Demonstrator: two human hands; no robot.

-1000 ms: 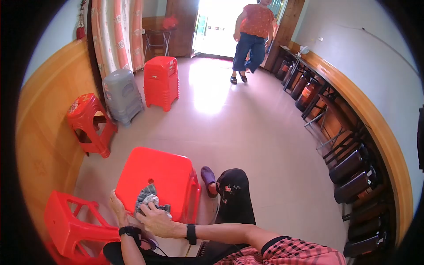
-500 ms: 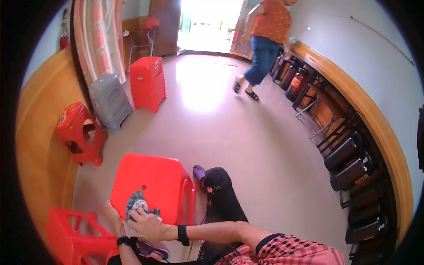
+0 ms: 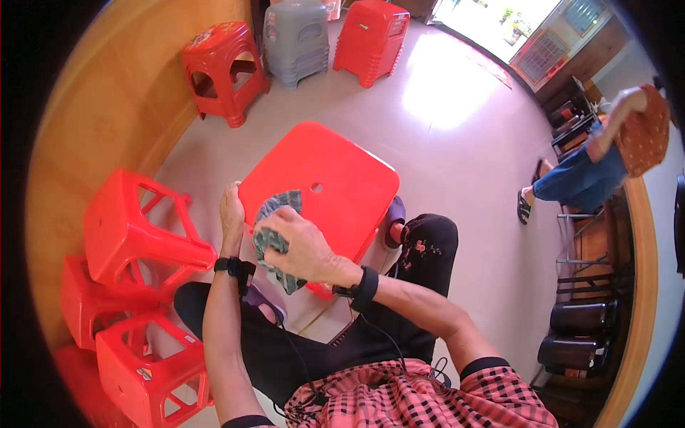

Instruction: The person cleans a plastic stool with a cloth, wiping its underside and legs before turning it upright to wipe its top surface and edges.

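A red plastic stool [image 3: 335,178] with a small hole in its seat stands between my knees. My left hand [image 3: 232,212] holds the stool's left edge, fingers closed against it. In my right hand [image 3: 296,246] is a crumpled grey-green checked cloth [image 3: 275,232], bunched under the fingers at the seat's near left edge. Part of the cloth lies on the seat and part hangs past its edge. Black bands circle both my wrists.
Several red stools [image 3: 118,228] lie or stand at the left. Farther back are a patterned red stool [image 3: 225,68], grey stacked stools [image 3: 296,43] and a red stack [image 3: 372,39]. A person [image 3: 606,153] walks at the right, near dark stools [image 3: 581,317] along the wall.
The view has tilted down and turned left, showing more stools there. My right hand has drawn the cloth to the seat's near edge. The other person has moved from the doorway to the right.
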